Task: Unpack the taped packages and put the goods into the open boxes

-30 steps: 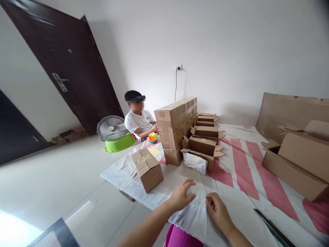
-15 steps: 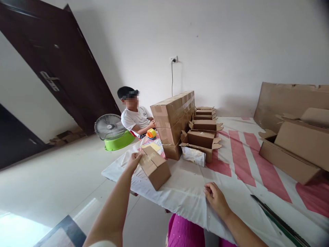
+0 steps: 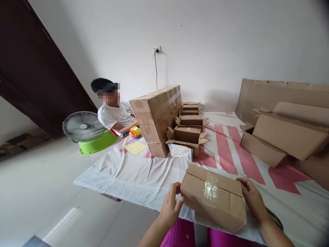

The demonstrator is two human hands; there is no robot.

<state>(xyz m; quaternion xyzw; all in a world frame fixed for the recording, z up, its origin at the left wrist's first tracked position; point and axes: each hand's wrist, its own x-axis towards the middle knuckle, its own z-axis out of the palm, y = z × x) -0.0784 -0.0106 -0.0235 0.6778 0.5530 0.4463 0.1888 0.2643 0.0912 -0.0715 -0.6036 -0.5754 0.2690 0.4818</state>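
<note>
Right in front of me, at the table's near edge, is a closed cardboard box [image 3: 224, 202] with clear tape across the middle of its top seam. My left hand [image 3: 171, 202] grips its left end, thumb apart from the fingers. At the opposite end my right hand [image 3: 253, 199] holds the box, its fingers curled over the far corner. The box's underside is hidden, so I cannot tell whether it rests on the cloth. A dark green item [image 3: 276, 219] shows partly behind my right forearm.
Taped boxes [image 3: 156, 123] form a stack beyond, beside a row of open boxes [image 3: 189, 137] and a white packet [image 3: 180, 151]. More open boxes [image 3: 267, 140] lie right. A person [image 3: 117, 118] sits far left near tape rolls [image 3: 135, 132] and a fan [image 3: 82, 127].
My left hand has brought the box from the table's left part to in front of me, turning it. My right hand has taken its other end. The view has swung right.
</note>
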